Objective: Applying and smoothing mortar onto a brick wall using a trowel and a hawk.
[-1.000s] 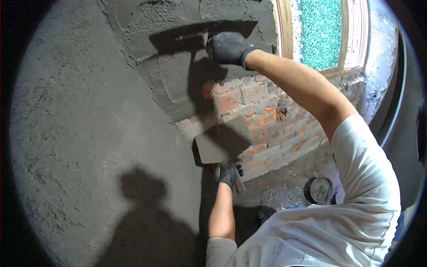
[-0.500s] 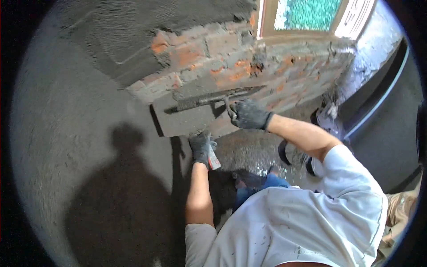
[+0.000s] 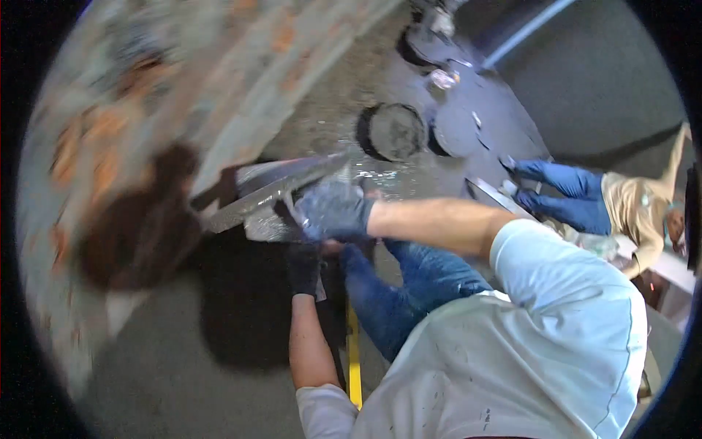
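Observation:
My gloved right hand (image 3: 333, 211) is closed round the handle of a long plastering trowel (image 3: 256, 196). The trowel's blade slants up to the right, in front of the exposed brick wall (image 3: 110, 157). Just below the blade shows part of a grey, mortar-smeared hawk (image 3: 272, 227). My gloved left hand (image 3: 303, 269) sits in shadow under the hawk and appears wrapped round its grip. The fingers are mostly hidden, and motion blurs the wall and tools. I cannot tell how much mortar lies on either tool.
Buckets of grey mortar, one (image 3: 395, 132) nearer and another (image 3: 455, 130) to its right, stand on the wet floor beyond my hands. A yellow strip (image 3: 354, 358) runs beside my legs. At the right, another person (image 3: 636, 208) in a tan top is near a dark wall (image 3: 607, 80).
My view has swung right and down, bringing the buckets and the other person into sight. The trowel and both hands have drawn away from the wall, closer to my body.

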